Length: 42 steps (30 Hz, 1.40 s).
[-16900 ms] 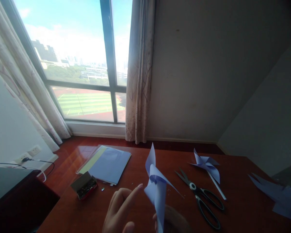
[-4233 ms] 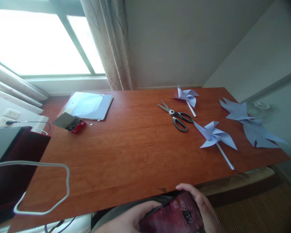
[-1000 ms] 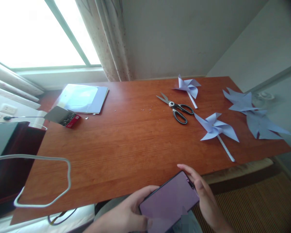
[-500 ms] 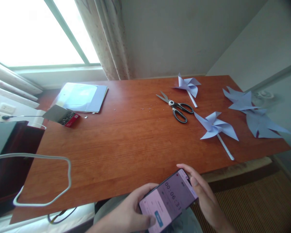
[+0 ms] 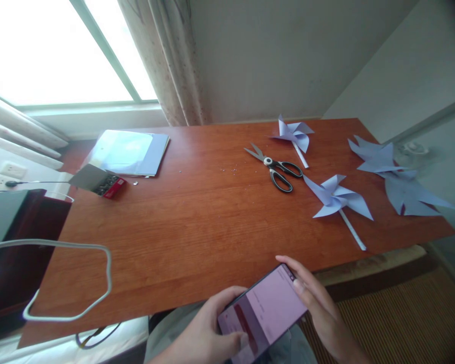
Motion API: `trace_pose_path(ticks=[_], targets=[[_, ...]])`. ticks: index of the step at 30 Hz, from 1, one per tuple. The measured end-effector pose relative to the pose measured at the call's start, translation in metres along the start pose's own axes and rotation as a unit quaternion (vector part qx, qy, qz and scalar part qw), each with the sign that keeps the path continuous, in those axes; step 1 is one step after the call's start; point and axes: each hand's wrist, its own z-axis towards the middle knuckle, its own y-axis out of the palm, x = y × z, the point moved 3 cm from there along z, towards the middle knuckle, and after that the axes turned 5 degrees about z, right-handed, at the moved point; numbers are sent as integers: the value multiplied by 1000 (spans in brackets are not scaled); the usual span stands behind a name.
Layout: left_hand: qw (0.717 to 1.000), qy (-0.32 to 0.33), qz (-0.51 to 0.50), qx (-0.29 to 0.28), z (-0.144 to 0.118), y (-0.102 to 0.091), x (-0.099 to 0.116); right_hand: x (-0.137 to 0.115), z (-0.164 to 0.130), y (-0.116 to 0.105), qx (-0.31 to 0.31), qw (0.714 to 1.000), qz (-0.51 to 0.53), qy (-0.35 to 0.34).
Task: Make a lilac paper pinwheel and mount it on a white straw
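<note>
From the head camera, you hold a phone (image 5: 265, 311) in both hands just off the near edge of the table (image 5: 197, 222). Your left hand (image 5: 202, 336) wraps the lower end, thumb on the lit screen; your right hand (image 5: 320, 313) cups the upper end, fingertips curled round its edge. The screen is too blurred to read.

Further back on the table lie scissors (image 5: 276, 169), blades apart, between two paper pinwheels: one (image 5: 293, 134) just behind them, one (image 5: 335, 199) just to their right. Cut paper (image 5: 398, 182) sits at the far right, a stack of sheets (image 5: 127, 151) and a small open box (image 5: 100, 182) at the left.

The phone hangs over your lap, not over the table; if your thumb pushes while the right fingers loosen, it could slip and drop.
</note>
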Motion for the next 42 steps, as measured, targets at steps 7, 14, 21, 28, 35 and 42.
trace_pose_path(ticks=[7, 14, 21, 28, 35, 42], targets=[[1000, -19, 15, 19, 0, 2, 4, 5, 2, 0, -34, 999, 21, -10], [1000, -4, 14, 2, -1, 0, 0, 11, 0, 0, -21, 1000, 2, -10], [1000, 6, 3, -5, -1, 1, 1, 6, 2, 0, -31, 999, 33, 2], [1000, -5, -16, 9, -3, 2, 7, 5, 1, 3, -17, 997, 76, 27], [998, 18, -9, 51, -2, -1, -8, 10, -5, 16, 21, 995, 101, -16], [997, 31, -2, 74, 1, 1, -15, 10, -14, 15, 69, 988, -120, -75]])
